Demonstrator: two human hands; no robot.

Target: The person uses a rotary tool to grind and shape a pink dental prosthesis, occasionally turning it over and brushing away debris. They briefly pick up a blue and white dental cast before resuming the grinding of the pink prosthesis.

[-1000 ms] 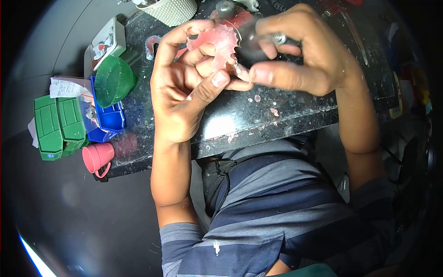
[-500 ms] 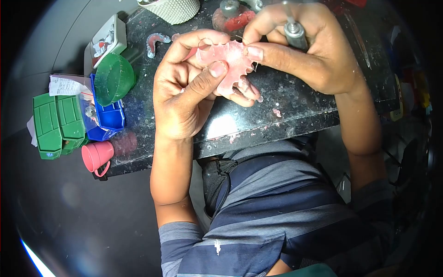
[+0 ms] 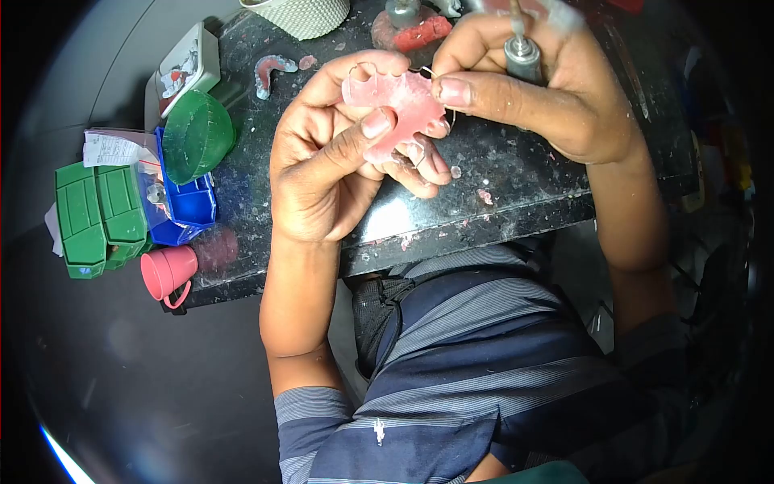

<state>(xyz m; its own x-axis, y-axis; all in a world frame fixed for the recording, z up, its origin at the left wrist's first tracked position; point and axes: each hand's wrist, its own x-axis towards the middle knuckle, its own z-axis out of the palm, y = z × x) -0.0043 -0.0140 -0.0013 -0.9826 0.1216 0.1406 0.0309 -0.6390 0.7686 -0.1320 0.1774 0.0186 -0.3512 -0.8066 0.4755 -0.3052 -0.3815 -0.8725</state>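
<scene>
Between the thumb and fingers of my left hand is a pink acrylic denture plate with a scalloped edge and thin wire clasps. It is held up over the bench, its broad face toward me. My right hand is closed around a metal rotary handpiece, whose bur end points away from me. The thumb and index finger of that hand also pinch at the plate's right edge, by a wire clasp. Their tips hide exactly what they touch there.
On the dark, dusty bench lie a pink-and-grey arch-shaped piece and a red ring-shaped piece. A woven basket, white tub, green bowl, blue tray, green bins and pink cup stand leftward.
The denture plate has tilted slightly in my left hand, so its face shows flatter and its wires more clearly. My right hand, with the handpiece, has shifted a little to the right.
</scene>
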